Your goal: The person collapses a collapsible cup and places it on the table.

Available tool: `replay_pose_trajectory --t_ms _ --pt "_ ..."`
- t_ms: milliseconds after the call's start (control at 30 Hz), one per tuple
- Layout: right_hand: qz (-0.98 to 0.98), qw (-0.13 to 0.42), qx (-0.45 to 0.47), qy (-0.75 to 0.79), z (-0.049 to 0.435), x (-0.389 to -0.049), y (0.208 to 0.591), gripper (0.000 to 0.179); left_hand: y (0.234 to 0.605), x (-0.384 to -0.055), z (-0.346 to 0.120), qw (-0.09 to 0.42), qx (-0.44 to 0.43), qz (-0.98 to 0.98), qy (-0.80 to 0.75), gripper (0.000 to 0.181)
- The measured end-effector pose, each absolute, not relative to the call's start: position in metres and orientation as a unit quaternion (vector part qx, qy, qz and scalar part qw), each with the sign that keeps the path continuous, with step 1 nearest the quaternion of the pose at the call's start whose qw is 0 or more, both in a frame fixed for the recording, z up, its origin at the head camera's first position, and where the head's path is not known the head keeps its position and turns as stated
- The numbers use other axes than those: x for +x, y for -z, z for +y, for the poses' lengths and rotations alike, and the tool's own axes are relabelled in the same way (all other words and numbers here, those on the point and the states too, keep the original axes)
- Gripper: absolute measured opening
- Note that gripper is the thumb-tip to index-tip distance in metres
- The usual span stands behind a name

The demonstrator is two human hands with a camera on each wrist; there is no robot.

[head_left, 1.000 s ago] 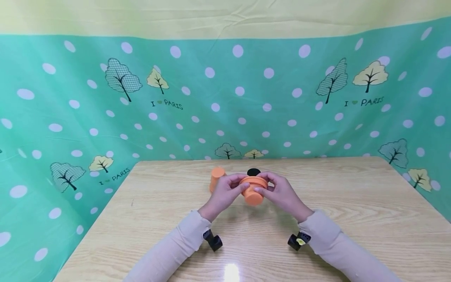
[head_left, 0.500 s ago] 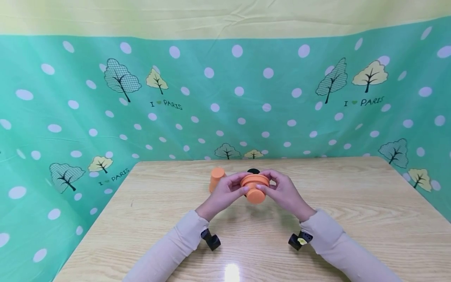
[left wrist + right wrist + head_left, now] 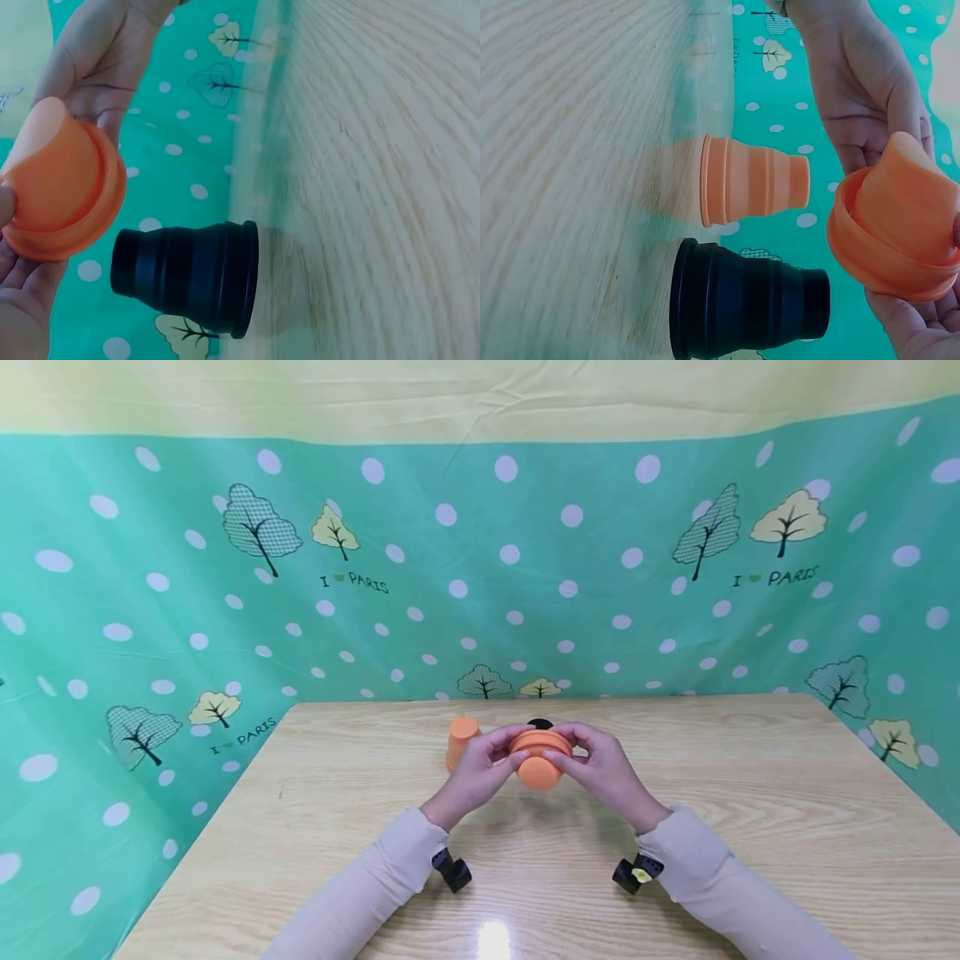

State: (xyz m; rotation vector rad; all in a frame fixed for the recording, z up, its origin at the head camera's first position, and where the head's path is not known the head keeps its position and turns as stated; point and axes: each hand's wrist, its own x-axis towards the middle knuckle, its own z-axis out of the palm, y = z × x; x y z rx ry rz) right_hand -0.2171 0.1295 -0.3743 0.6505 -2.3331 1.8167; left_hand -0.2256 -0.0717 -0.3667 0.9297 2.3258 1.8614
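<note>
Both hands hold an orange collapsible cup (image 3: pixel 539 773) above the table, its wide rim away from the person and its small round base toward them. My left hand (image 3: pixel 480 774) grips its left side, thumb on the near face and fingers at the rim. On the other side my right hand (image 3: pixel 603 774) grips it the same way. In the right wrist view the held cup (image 3: pixel 907 217) looks partly folded, its inner wall bent askew inside the wide outer ring. The left wrist view shows this slanted wall (image 3: pixel 56 176) too.
A second orange cup (image 3: pixel 461 745) stands upside down on the wooden table (image 3: pixel 337 827), behind the left hand. A black cup (image 3: pixel 754 307) stands upside down beside it, mostly hidden behind the hands in the head view. A dotted green cloth (image 3: pixel 480 610) hangs behind the table.
The held cup has shifted slightly right and back, and its small base now faces the head camera more squarely, with less of the stepped wall showing. Both hands keep their grip.
</note>
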Motion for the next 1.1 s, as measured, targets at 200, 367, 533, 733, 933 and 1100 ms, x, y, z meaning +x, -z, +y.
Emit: replay_pose_trajectory --t_ms 200,367,533,733,933,1100 --pt "-0.772 0.056 0.212 -0.596 0.129 -0.217 0.374 0.034 0.358 -0.216 -0.069 -0.036 0.292 0.758 -0.582 0.034" --pt "-0.761 0.051 0.231 -0.604 0.129 -0.217 0.375 0.033 0.355 -0.214 -0.069 -0.060 0.298 0.765 -0.569 0.032" --pt "-0.753 0.034 0.247 -0.609 0.131 -0.218 0.377 0.039 0.356 -0.216 -0.069 -0.066 0.288 0.757 -0.582 0.031" --pt "-0.737 0.016 0.269 -0.620 0.134 -0.219 0.378 0.045 0.357 -0.218 -0.070 -0.059 0.275 0.750 -0.599 0.030" --pt "-0.737 0.019 0.267 -0.620 0.133 -0.219 0.376 0.046 0.367 -0.226 -0.069 -0.061 0.270 0.747 -0.605 0.032" --pt "-0.749 0.018 0.243 -0.617 0.129 -0.218 0.376 0.047 0.380 -0.235 -0.069 -0.074 0.290 0.752 -0.587 0.032"
